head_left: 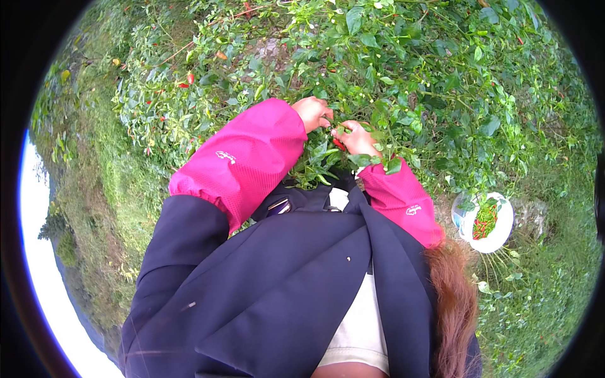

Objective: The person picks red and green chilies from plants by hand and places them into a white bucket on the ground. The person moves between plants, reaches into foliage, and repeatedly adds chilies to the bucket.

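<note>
In front of my body, my left hand and my right hand meet among the leafy stems of a chili pepper plant. A red chili pepper pokes out below the curled fingers of my right hand, which appear closed around it. The left thumb and fingertips are bent inward, almost touching the right fingertips; leaves and the small size hide whether they pinch anything. A green chili pepper hangs on the foliage just below both hands.
To my right stands a white plastic bucket partly filled with picked red and green chilies. Dense chili plants spread ahead and to the right. Several red chilies hang at the upper left. A grassy slope lies to my left.
</note>
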